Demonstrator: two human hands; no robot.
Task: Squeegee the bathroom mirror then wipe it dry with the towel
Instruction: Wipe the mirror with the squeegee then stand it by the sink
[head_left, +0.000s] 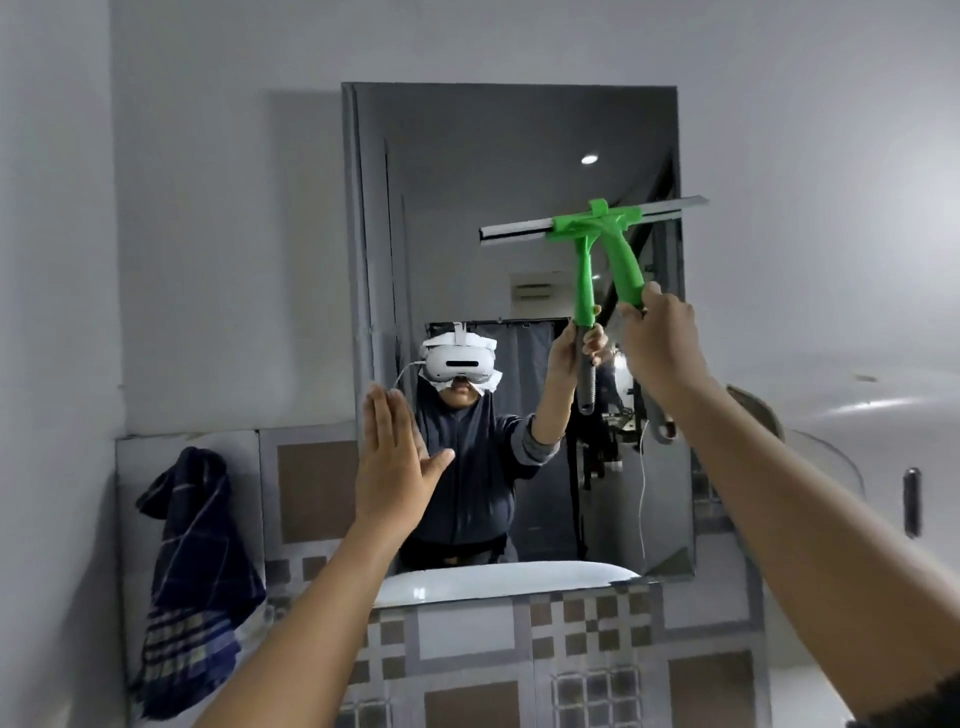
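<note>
The right hand (660, 343) gripped the green squeegee (618, 249) by its handle, blade high against the upper right of the mirror (467, 208), apparently placed to pull a stroke downward. The left hand (395, 467) was open and empty, palm flat at the mirror's lower left edge, perhaps to steady it. The towel (192, 545) hung on the wall to the left, unused so far
</note>
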